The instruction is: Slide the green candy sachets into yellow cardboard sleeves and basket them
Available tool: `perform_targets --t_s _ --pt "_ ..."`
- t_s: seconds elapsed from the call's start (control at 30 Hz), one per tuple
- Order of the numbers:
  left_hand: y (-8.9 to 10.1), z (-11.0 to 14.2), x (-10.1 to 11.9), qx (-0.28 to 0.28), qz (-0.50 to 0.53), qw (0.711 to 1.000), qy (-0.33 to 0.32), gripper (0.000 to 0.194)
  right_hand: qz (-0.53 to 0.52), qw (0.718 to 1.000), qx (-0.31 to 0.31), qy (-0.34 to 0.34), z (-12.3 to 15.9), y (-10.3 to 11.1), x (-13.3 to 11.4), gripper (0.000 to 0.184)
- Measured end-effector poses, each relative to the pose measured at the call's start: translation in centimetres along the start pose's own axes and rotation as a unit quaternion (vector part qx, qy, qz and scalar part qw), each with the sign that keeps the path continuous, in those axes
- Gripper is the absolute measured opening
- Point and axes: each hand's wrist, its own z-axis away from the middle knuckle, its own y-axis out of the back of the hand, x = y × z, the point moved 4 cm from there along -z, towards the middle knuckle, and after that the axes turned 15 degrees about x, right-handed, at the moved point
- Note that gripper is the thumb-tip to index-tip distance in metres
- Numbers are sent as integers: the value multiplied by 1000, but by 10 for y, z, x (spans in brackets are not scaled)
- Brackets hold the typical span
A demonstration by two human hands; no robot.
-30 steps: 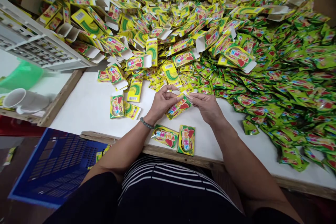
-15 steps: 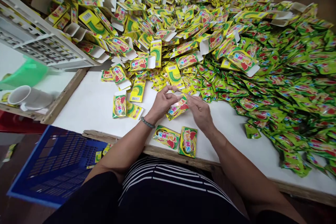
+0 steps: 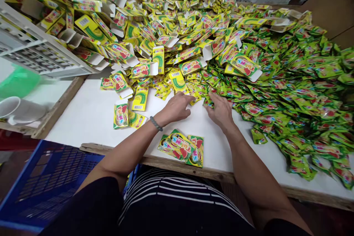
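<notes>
- Far left: white crate (image 3: 56, 44) tipped on its side, cartons heaped at its mouth. Below it, a white cup (image 3: 27, 110) lying over and some green plastic (image 3: 20, 83); lower down, a blue crate (image 3: 22, 177) beneath table height.
- Left of the hands: a printed carton (image 3: 121, 115) face up, another with its barcode (image 3: 140, 98) showing, at the near fringe of the carton heap (image 3: 190, 29). Many cartons there have white flaps standing out.
- Left hand (image 3: 175, 110): forefinger stretched to the yellow sachets (image 3: 195, 94), thumb held apart. I see nothing gripped. A light pinch on one loose edge should serve best here; pressing down would likely drag neighbours along.
- Near edge of the table (image 3: 218, 151), between the forearms: three cartons (image 3: 181, 145), overlapping, one on top. Wrists kept high would spare that little stack a knock.
- Right hand (image 3: 221, 112): fingers parted, tips at the front of the green sachets (image 3: 284, 81); can't make out any sachet pinched. Working from this loose front row seems wise, since digging deeper might start a slide.
- Farther right: one stray sachet (image 3: 259, 136) on white tabletop, just beside the pile.
</notes>
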Motion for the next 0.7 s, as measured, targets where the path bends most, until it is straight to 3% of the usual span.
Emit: perform_targets --t_s 0.1,0.2,0.3,0.37,0.43,0.5,0.57,0.63,0.7 --pt "-19 -23 1 25 -129 990 -51 41 -10 1000 -10 -9 0 -3 3 35" --pt "-28 -36 -6 28 -139 989 -45 29 -87 994 38 -63 -4 5 4 34" --pt "-18 -37 -16 89 -68 991 68 22 -176 970 96 -141 -7 14 8 35" --pt "-10 -29 -21 119 44 980 154 16 -242 946 90 -194 -7 14 8 36" --pt "-8 -17 -22 99 208 947 223 9 -306 921 37 -236 -4 9 1 36" --pt "-10 -2 -20 54 369 883 285 14 -361 896 -36 -254 2 3 -12 38" --pt "-11 12 -18 33 461 822 332 19 -397 879 -105 -244 9 -2 -26 41" --pt "-11 22 -19 39 486 800 350 21 -412 870 -141 -229 14 -4 -36 44" --pt "-9 28 -20 55 483 801 349 22 -418 868 -143 -227 16 -4 -41 46"
